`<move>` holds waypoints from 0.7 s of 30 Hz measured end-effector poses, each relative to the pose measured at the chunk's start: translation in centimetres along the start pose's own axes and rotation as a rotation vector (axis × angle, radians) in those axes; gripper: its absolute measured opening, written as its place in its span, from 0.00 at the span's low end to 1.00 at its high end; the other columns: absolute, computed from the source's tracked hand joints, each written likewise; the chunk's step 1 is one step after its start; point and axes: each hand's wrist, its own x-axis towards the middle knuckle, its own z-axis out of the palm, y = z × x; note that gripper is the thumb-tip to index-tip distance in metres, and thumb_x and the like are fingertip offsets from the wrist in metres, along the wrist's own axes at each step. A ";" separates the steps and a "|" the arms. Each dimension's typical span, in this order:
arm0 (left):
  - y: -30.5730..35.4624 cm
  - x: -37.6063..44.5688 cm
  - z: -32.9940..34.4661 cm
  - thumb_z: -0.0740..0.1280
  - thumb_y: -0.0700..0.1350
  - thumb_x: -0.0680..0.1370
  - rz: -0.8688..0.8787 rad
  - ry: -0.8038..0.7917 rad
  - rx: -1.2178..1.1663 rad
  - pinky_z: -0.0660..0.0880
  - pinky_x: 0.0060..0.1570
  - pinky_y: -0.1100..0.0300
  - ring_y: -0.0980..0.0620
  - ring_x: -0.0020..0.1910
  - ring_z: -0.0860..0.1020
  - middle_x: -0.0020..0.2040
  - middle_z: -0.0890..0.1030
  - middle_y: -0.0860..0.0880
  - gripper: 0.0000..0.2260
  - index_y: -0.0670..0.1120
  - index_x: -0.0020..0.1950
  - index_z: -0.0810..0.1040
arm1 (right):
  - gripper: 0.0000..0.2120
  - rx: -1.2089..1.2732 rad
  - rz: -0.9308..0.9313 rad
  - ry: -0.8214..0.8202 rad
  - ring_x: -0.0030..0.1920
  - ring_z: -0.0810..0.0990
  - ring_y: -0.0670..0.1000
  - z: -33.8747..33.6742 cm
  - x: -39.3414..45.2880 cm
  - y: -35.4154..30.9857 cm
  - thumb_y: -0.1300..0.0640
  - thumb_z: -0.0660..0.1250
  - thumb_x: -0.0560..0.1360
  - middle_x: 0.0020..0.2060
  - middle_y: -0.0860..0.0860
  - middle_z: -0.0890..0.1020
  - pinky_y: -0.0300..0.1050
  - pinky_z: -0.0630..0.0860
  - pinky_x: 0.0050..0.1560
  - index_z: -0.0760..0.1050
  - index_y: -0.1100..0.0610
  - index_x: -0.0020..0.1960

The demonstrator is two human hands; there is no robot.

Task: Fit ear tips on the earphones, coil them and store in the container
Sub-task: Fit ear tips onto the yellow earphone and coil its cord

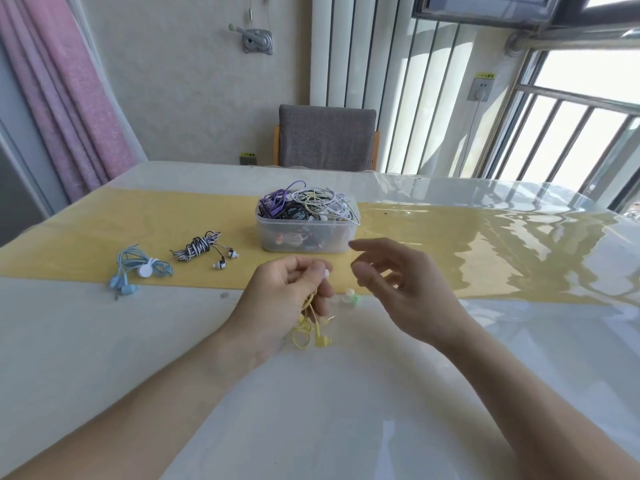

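My left hand (pixel 284 299) grips a pair of yellow earphones (pixel 311 332); their cable loops and one earbud hang below my fingers, and a white ear tip (pixel 326 272) shows at my fingertips. To the right, my right hand (pixel 398 285) hovers with loosely spread fingers and holds nothing. Small loose ear tips (pixel 350 296), white and green, lie on the table between my hands. A clear plastic container (pixel 306 237), full of coiled earphones, stands just beyond my hands.
A coiled black-and-white earphone set (pixel 202 249) and a coiled blue earphone set (pixel 138 271) lie on the yellow runner (pixel 86 233) to the left. A grey chair (pixel 325 136) stands behind the glossy table.
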 end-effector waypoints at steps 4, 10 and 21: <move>0.6 0.3 -0.5 0.64 0.38 0.80 -0.090 0.077 -0.030 0.75 0.29 0.58 0.48 0.31 0.77 0.37 0.79 0.43 0.05 0.37 0.50 0.78 | 0.09 -0.334 0.094 -0.082 0.42 0.80 0.42 -1.1 0.4 1.8 0.57 0.69 0.77 0.40 0.42 0.82 0.28 0.70 0.40 0.82 0.50 0.55; 0.6 0.2 -0.8 0.67 0.37 0.78 -0.096 0.082 0.145 0.77 0.32 0.59 0.50 0.32 0.79 0.38 0.82 0.43 0.04 0.38 0.51 0.78 | 0.09 -0.438 0.109 -0.226 0.40 0.75 0.41 -0.3 0.2 1.8 0.52 0.72 0.74 0.41 0.42 0.78 0.37 0.70 0.42 0.82 0.47 0.54; 1.3 0.0 -3.1 0.75 0.56 0.68 0.030 -0.228 1.061 0.74 0.35 0.66 0.62 0.36 0.77 0.40 0.82 0.57 0.10 0.55 0.44 0.77 | 0.04 -0.419 0.113 -0.177 0.38 0.73 0.40 0.3 0.3 1.5 0.53 0.69 0.75 0.37 0.42 0.76 0.33 0.66 0.38 0.84 0.49 0.47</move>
